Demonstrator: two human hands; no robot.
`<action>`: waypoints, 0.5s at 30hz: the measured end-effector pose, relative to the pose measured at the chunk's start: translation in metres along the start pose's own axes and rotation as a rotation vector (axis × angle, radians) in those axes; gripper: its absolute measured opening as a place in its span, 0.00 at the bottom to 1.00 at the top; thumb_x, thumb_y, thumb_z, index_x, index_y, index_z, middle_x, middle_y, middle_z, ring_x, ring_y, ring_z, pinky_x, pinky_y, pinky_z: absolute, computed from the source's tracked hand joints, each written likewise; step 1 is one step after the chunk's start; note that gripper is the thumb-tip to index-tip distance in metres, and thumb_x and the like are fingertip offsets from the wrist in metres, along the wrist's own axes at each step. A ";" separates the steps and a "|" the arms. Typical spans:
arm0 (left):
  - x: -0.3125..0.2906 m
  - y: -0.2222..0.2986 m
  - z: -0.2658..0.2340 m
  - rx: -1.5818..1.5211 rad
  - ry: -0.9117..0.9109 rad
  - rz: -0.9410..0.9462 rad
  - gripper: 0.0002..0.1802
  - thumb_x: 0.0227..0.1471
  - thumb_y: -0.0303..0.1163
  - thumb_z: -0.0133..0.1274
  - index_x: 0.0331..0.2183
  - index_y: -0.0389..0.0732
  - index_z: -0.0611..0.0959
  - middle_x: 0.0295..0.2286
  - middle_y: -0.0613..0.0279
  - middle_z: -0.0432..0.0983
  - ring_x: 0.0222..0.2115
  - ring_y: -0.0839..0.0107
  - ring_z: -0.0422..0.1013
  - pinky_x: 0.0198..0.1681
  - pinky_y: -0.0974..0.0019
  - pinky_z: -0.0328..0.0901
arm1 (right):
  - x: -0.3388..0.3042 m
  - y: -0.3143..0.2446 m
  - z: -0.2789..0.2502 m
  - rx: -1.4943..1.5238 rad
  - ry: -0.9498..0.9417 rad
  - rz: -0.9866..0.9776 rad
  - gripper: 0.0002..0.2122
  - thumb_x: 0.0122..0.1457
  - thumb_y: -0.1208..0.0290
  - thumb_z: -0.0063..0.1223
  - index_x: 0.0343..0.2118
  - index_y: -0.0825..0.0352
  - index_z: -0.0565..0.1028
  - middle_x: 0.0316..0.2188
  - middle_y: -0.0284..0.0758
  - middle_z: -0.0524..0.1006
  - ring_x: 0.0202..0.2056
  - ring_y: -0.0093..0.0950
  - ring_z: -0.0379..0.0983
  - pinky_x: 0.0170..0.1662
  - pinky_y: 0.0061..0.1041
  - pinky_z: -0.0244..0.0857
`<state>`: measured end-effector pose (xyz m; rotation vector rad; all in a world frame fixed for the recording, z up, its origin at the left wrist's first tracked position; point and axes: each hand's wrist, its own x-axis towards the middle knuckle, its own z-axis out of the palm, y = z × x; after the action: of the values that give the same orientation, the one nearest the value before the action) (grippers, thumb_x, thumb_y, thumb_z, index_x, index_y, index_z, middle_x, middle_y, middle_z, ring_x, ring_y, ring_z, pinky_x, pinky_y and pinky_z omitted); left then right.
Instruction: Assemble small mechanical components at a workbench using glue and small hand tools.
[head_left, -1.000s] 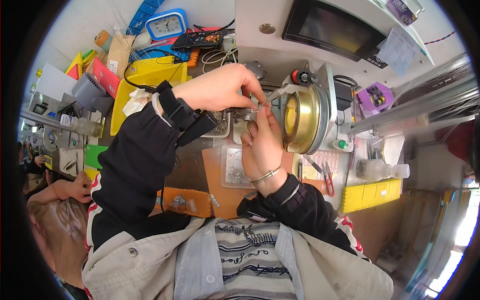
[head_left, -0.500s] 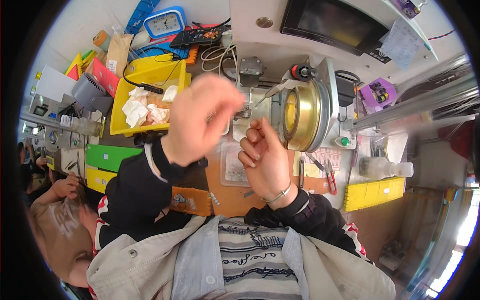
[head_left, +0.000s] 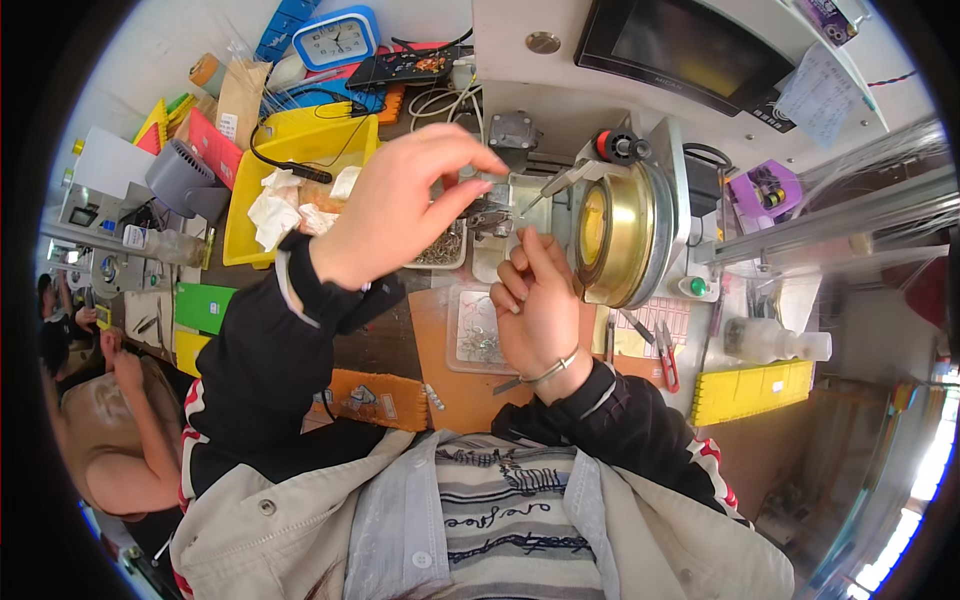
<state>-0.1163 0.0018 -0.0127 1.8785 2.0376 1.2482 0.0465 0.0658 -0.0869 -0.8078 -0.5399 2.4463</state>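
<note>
My left hand (head_left: pixel 400 205) is raised on the left of a small metal fixture (head_left: pixel 490 212), its thumb and forefinger apart at the fixture's edge. Nothing shows between them. Just right of the fixture, my right hand (head_left: pixel 540 300) has its fingers curled, with thumb and forefinger pinched together under a thin pointed metal arm (head_left: pixel 565 182). Whatever that pinch holds is too small to make out. Close beside the right hand stands a round brass-coloured drum (head_left: pixel 625 235) on a machine. A tray of small metal pieces (head_left: pixel 440 250) lies partly hidden below my left hand.
A clear plastic box (head_left: pixel 465 355) with small parts sits on the orange mat (head_left: pixel 430 320). Red-handled snips (head_left: pixel 668 360) lie to the right, near a yellow strip (head_left: pixel 755 392). At left stands a yellow bin (head_left: pixel 240 225) with crumpled tissues. A co-worker (head_left: pixel 125 430) sits far left.
My left hand has shifted slightly up, and its thumb and forefinger now show apart instead of blurred. The right hand keeps its pinch by the drum. The whole view has shifted a little.
</note>
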 end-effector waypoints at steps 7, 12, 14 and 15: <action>0.041 -0.024 0.015 -0.031 -0.426 0.081 0.08 0.47 0.26 0.60 0.33 0.36 0.86 0.32 0.55 0.77 0.34 0.58 0.74 0.37 0.62 0.68 | 0.014 -0.002 0.013 -0.020 0.024 -0.058 0.07 0.68 0.64 0.48 0.34 0.57 0.66 0.24 0.23 0.63 0.20 0.14 0.52 0.23 0.16 0.47; 0.020 -0.007 0.021 0.005 -0.164 0.047 0.07 0.49 0.23 0.57 0.34 0.34 0.82 0.30 0.54 0.76 0.34 0.58 0.73 0.37 0.65 0.67 | 0.006 -0.004 0.008 -0.033 0.094 0.053 0.09 0.68 0.60 0.48 0.37 0.61 0.68 0.22 0.23 0.62 0.18 0.13 0.52 0.20 0.16 0.45; 0.001 0.005 0.026 0.016 0.087 0.047 0.06 0.50 0.19 0.54 0.34 0.34 0.78 0.29 0.54 0.75 0.30 0.57 0.72 0.33 0.64 0.67 | -0.002 -0.005 -0.005 0.041 0.021 0.081 0.09 0.68 0.60 0.47 0.39 0.61 0.69 0.22 0.24 0.63 0.18 0.13 0.52 0.20 0.16 0.45; -0.012 0.003 0.033 0.050 0.166 0.182 0.07 0.49 0.19 0.54 0.34 0.35 0.79 0.30 0.54 0.75 0.27 0.57 0.72 0.30 0.62 0.67 | -0.005 -0.006 -0.009 0.117 -0.058 0.112 0.10 0.68 0.60 0.47 0.40 0.61 0.69 0.22 0.24 0.64 0.18 0.13 0.52 0.21 0.16 0.45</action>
<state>-0.0916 0.0071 -0.0379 2.0896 2.0303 1.4547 0.0578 0.0696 -0.0883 -0.7393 -0.3780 2.5836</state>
